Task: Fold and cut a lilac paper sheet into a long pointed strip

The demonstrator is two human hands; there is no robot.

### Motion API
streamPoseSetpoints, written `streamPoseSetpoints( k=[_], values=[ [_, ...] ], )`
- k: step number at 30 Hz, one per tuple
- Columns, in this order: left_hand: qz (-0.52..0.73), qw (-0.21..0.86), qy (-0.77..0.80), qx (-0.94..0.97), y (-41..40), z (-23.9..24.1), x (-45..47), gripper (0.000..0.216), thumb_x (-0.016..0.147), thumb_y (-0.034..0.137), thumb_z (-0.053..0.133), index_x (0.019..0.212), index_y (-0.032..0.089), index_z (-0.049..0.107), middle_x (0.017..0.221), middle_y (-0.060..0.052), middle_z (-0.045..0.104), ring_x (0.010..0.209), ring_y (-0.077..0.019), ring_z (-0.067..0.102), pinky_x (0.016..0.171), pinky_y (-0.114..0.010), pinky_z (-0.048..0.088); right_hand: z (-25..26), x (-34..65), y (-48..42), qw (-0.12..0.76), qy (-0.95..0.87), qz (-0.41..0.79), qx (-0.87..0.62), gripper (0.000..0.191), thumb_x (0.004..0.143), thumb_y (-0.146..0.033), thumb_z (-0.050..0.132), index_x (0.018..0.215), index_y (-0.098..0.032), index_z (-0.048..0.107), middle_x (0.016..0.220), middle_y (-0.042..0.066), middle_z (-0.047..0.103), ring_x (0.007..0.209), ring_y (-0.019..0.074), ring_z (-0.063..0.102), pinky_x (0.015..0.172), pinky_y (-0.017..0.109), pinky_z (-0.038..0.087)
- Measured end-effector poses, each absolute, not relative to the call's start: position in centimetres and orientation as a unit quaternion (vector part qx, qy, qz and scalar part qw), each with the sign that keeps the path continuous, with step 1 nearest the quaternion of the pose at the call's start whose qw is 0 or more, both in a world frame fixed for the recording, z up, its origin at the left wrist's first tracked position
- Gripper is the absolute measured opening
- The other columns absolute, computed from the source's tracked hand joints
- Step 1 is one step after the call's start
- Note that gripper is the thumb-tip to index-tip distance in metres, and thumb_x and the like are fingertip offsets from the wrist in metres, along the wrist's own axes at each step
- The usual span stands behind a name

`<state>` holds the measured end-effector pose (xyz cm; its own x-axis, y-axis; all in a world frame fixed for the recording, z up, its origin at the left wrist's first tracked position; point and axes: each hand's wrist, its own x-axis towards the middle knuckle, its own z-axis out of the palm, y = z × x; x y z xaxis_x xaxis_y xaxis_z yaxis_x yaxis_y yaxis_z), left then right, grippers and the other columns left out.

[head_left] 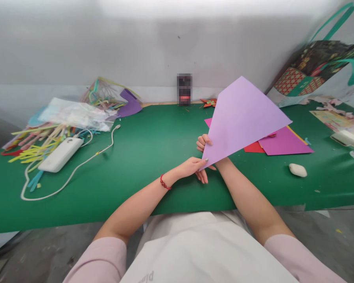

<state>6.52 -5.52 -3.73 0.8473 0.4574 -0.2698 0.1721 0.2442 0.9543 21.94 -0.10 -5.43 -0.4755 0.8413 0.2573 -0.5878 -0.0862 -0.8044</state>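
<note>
A large sheet of light purple paper (244,114) is raised above the table at a tilt, its narrow corner towards me. My left hand (194,167) pinches that corner, thumb on top and the other fingers below. Behind the sheet passes my right forearm. Curled fingers of my right hand (204,142) show at the sheet's left edge and close against it; the palm is hidden. Under and beyond the raised sheet lie magenta paper (289,141) and red paper (253,147), both partly covered.
Left on the green table (141,157) are a white power bank (61,154) with a cable, coloured strips (32,151), a plastic bag (79,112) and dark purple paper (129,104). A white earphone case (297,170) lies right. A patterned bag (301,80) stands back right.
</note>
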Motion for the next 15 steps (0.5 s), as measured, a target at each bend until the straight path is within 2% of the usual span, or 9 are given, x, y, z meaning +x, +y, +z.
streamPoseSetpoints(
  k=[6,10,12,15],
  values=[
    [0.107,0.749,0.253,0.603,-5.3,-3.7,6.4,0.067,0.080,0.066,0.050,0.110,0.008,0.065,0.055,-0.005,0.068,0.051,-0.0143,0.064,0.053,-0.023,0.048,-5.5,21.9,-0.2,0.551,-0.432,0.681,-0.215,0.059,0.066,-0.064,0.056,0.049,-0.023,0.017,0.048,-0.006,0.015,0.044,0.0103,0.015,0.040,0.024,0.019],
    [0.113,0.734,0.262,0.617,-4.9,-3.7,6.2,0.064,0.081,0.066,0.048,0.104,0.009,0.066,0.049,-0.004,0.064,0.047,-0.0140,0.062,0.051,-0.023,0.046,-5.0,21.5,-0.8,0.581,-0.426,0.653,-0.236,0.055,0.069,-0.062,0.054,0.049,-0.023,0.020,0.049,-0.005,0.017,0.045,0.0107,0.015,0.040,0.024,0.019],
    [0.126,0.712,0.281,0.631,-4.8,-3.8,6.2,0.060,0.083,0.065,0.047,0.100,0.010,0.066,0.055,-0.005,0.067,0.054,-0.0149,0.064,0.053,-0.023,0.047,-4.7,21.4,-1.1,0.597,-0.428,0.633,-0.245,0.055,0.071,-0.064,0.052,0.050,-0.023,0.022,0.050,-0.005,0.018,0.045,0.0106,0.016,0.040,0.024,0.020],
    [0.209,0.612,0.366,0.670,-4.7,-3.9,6.3,0.052,0.087,0.059,0.042,0.093,0.013,0.065,0.080,-0.010,0.073,0.076,-0.0180,0.067,0.059,-0.024,0.049,-4.4,21.4,-1.3,0.626,-0.430,0.586,-0.282,0.055,0.072,-0.068,0.052,0.052,-0.023,0.027,0.051,-0.005,0.022,0.044,0.0101,0.023,0.039,0.023,0.023]
  ],
)
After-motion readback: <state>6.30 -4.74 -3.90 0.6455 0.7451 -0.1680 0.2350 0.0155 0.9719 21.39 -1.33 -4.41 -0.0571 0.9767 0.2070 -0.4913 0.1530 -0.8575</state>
